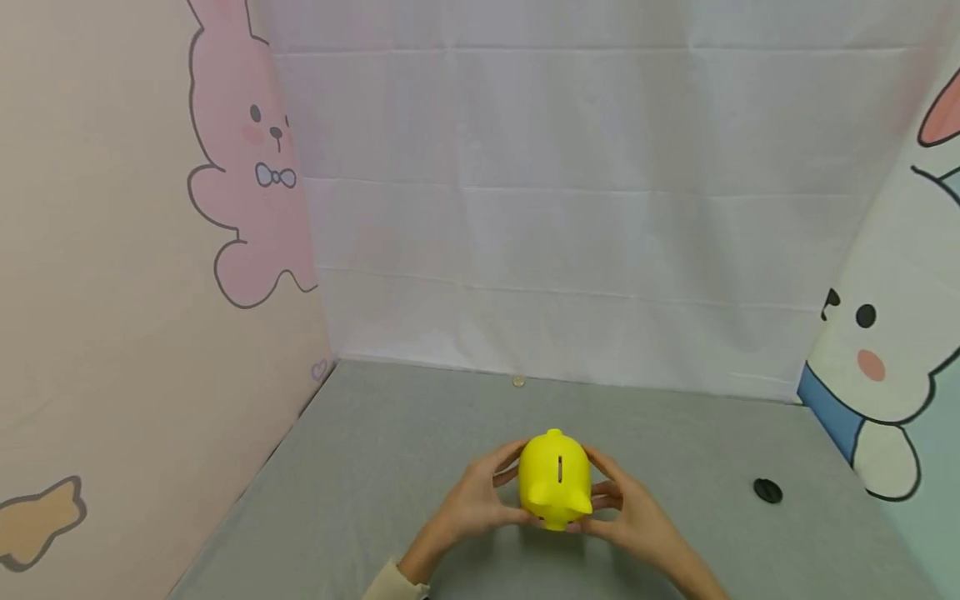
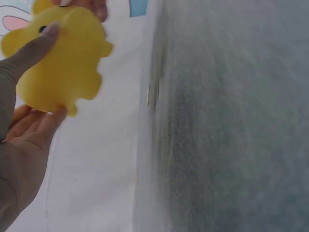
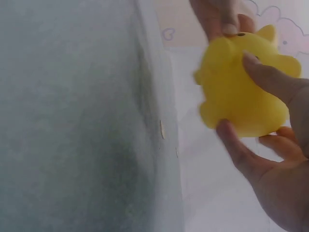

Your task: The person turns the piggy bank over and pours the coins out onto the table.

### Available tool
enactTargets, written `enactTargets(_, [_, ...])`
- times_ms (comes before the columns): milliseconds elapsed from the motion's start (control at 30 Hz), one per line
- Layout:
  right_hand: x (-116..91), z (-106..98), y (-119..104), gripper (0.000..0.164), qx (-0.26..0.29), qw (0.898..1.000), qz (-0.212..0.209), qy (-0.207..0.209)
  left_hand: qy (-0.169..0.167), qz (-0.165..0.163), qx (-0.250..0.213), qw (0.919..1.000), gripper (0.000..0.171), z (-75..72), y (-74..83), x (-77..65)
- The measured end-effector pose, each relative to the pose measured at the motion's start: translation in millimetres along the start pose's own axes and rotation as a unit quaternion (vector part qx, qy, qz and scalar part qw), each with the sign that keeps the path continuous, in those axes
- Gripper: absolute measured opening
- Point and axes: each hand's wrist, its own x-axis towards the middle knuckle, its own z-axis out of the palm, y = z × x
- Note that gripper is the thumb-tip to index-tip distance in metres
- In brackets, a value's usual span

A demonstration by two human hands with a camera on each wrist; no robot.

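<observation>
Between my two hands is a yellow piggy bank (image 1: 555, 475), its slotted back facing up in the head view. My left hand (image 1: 480, 497) grips its left side, with the thumb beside the face and the fingers round toward the rear. On the other side my right hand (image 1: 633, 512) holds it the same way. Both wrist views show the piggy bank (image 2: 67, 63) raised off the table, its stubby feet hanging free. Its underside is hidden in the head view.
A small round coin-like disc (image 1: 518, 381) lies at the back edge of the grey-covered table (image 1: 360, 467). To the right rests a black oval plug-like piece (image 1: 768, 491). A white cloth (image 1: 555, 225) hangs behind, and walls with cartoon animals stand on both sides.
</observation>
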Motion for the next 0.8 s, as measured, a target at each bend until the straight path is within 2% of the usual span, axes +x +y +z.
enactTargets(133, [-1.9, 0.8, 0.0, 0.100, -0.030, 0.996, -0.064, 0.047, 0.027, 0.064, 0.028, 0.9972, 0.096, 0.9, -1.9, 1.5])
enactTargets(200, [-1.7, 0.5, -0.1, 0.099, -0.029, 0.995, -0.083, 0.054, 0.030, 0.074, 0.036, 0.9962, 0.096, 0.8, -2.0, 2.6])
enactTargets(333, [-1.8, -0.2, 0.3, 0.097, -0.023, 0.994, -0.091, 0.051, 0.026, 0.064, 0.038, 0.9969, 0.098, 1.4, -1.3, 2.3])
enactTargets(500, [-2.2, -0.8, 1.0, 0.098, -0.029, 0.995, -0.079, 0.048, 0.024, 0.040, 0.032, 0.9984, 0.098, 2.3, 0.0, 1.9])
enactTargets(667, [-1.9, -0.7, 0.8, 0.097, -0.013, 0.999, -0.022, 0.032, 0.022, 0.019, 0.029, 0.9992, 0.096, 0.4, 1.7, 1.5])
enactTargets(800, [-2.1, -0.9, -1.2, 0.089, 0.005, 1.000, 0.019, 0.016, 0.013, 0.006, 0.029, 0.9995, 0.087, -0.2, 0.7, 1.1])
